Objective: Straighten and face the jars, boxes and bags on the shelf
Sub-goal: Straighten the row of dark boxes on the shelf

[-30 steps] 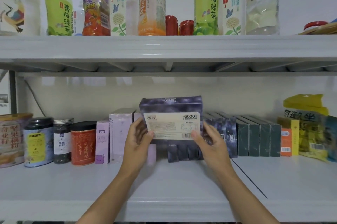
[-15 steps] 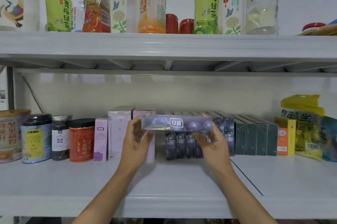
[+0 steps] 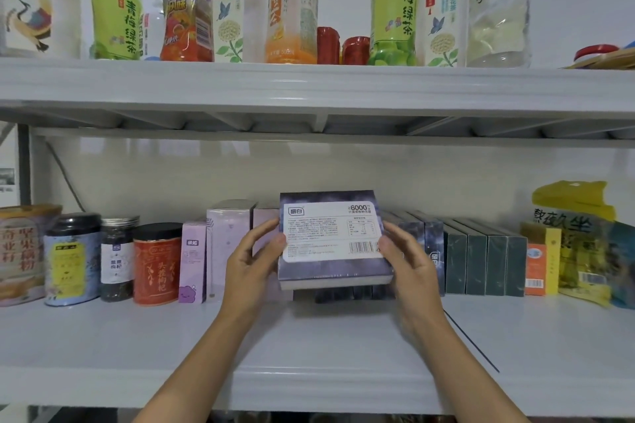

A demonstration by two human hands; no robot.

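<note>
I hold a dark purple box (image 3: 331, 237) in the air in front of the middle shelf, its white label with barcode facing me. My left hand (image 3: 252, 259) grips its left edge and my right hand (image 3: 409, 262) grips its right edge. Behind it stands a row of matching dark purple boxes (image 3: 431, 243), partly hidden. To the left stand pale lilac boxes (image 3: 228, 243) and a small lilac box (image 3: 193, 261). Further left are a red jar (image 3: 157, 262), a dark jar (image 3: 118, 257) and a blue-yellow jar (image 3: 70, 259).
Dark green boxes (image 3: 481, 262) stand right of the purple row, then an orange-yellow box (image 3: 541, 259) and a yellow bag (image 3: 577, 233). A large tin (image 3: 20, 250) sits far left. Drink bottles (image 3: 395, 3) line the upper shelf (image 3: 309, 85). The lower shelf front (image 3: 309, 347) is bare white.
The box was turned from label side to narrow top edge facing me, and now shows its label side again, held slightly higher and closer.
</note>
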